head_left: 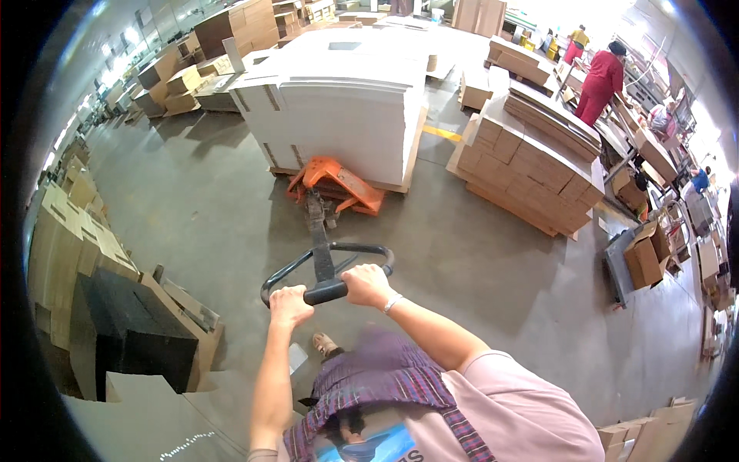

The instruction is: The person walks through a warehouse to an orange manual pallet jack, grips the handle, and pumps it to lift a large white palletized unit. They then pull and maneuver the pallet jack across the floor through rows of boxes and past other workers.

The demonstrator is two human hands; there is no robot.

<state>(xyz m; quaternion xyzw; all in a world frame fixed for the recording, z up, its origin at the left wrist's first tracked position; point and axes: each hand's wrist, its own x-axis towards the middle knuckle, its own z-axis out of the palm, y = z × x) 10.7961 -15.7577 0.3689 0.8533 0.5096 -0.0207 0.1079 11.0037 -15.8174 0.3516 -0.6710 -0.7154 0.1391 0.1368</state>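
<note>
Both my hands grip the black looped handle (327, 291) of an orange pallet jack (339, 183). My left hand (291, 306) is wrapped round the near bar at its left end. Farther right along the same loop, my right hand (367, 285) has its fingers closed on the bar. A dark shaft runs from the handle away to the jack's orange body. The jack stands at the near side of a tall stack of white sheets (331, 115) on a wooden pallet (406, 183); its forks are hidden beneath the load.
Right of the load stands a pallet of brown cardboard (531, 162). Black blocks (135, 331) and cardboard stacks (65, 239) line the left. A cart with an open box (645, 258) is at the right. A person in red (603, 85) works among boxes at the far right.
</note>
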